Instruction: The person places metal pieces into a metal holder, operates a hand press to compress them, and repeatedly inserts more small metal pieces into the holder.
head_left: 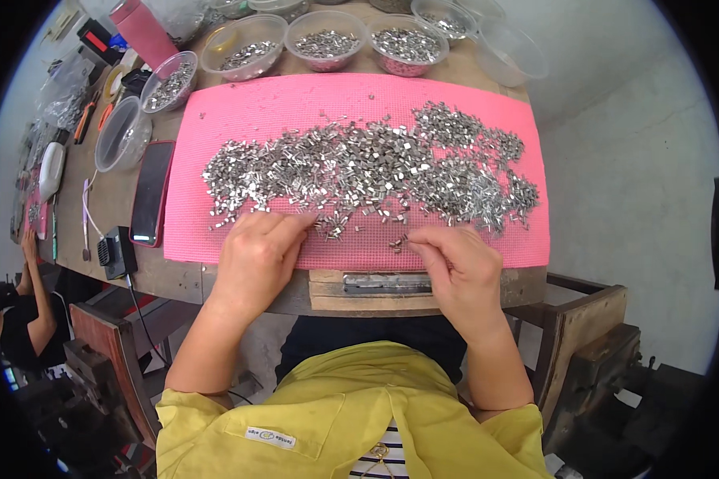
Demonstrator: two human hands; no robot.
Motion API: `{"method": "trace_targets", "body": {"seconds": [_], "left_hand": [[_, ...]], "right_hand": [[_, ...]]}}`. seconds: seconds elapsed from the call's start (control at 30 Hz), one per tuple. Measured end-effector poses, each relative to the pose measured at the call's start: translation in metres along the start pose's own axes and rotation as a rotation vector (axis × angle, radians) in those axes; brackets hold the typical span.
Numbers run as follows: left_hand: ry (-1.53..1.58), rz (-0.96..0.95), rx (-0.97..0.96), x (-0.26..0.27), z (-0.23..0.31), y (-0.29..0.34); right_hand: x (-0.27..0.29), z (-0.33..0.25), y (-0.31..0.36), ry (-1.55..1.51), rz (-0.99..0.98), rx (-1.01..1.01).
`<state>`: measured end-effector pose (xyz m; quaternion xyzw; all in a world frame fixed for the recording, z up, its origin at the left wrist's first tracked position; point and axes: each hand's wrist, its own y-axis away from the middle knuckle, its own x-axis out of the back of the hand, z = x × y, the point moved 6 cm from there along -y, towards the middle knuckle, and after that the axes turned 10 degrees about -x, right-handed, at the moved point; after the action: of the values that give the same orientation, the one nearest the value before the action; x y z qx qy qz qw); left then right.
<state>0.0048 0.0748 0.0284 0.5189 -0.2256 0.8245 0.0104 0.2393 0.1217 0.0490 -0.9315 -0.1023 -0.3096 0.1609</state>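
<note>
A broad heap of small shiny metal pieces (335,164) lies across a pink textured mat (192,239). My left hand (256,254) rests at the heap's near edge, its fingers curled and pressed together by a few loose pieces. Whatever its fingertips hold, if anything, is hidden. To the right, my right hand (465,259) is closed in a pinch low over the mat. Beside its fingertips sits a little cluster of metal pieces (397,245); what is inside the pinch is too small to make out.
Clear plastic bowls with metal pieces (323,44) line the table's far side. A phone (152,193) and a black box with a cable (118,254) lie left of the mat. A wooden block with a metal strip (327,297) is at the front edge. Another person's arm (41,307) shows at far left.
</note>
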Motion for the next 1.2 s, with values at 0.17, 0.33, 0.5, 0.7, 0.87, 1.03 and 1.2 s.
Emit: {"method": "trace_targets", "body": {"seconds": [0.17, 0.33, 0.5, 0.7, 0.87, 1.03, 1.2], "left_hand": [[-0.105, 0.028, 0.129, 0.005, -0.011, -0.003], [-0.178, 0.011, 0.165, 0.006, -0.008, 0.000], [-0.226, 0.027, 0.074, 0.010, -0.002, 0.003], [-0.201, 0.002, 0.126, 0.009, -0.001, 0.007], [0.175, 0.086, 0.035, 0.004, 0.026, 0.005], [0.382, 0.064, -0.070, -0.014, 0.056, 0.003], [0.393, 0.048, -0.091, -0.031, 0.068, 0.004]], "right_hand": [[0.014, 0.006, 0.018, 0.047, 0.008, -0.001], [0.006, 0.009, 0.038, -0.018, -0.081, 0.016], [-0.005, 0.009, 0.044, -0.022, -0.090, 0.048], [-0.011, 0.006, 0.041, -0.010, -0.068, 0.089], [-0.012, 0.005, 0.040, 0.005, -0.071, 0.100], [-0.014, 0.001, 0.038, 0.046, -0.069, 0.113], [-0.017, -0.005, 0.041, 0.143, -0.047, 0.159]]}}
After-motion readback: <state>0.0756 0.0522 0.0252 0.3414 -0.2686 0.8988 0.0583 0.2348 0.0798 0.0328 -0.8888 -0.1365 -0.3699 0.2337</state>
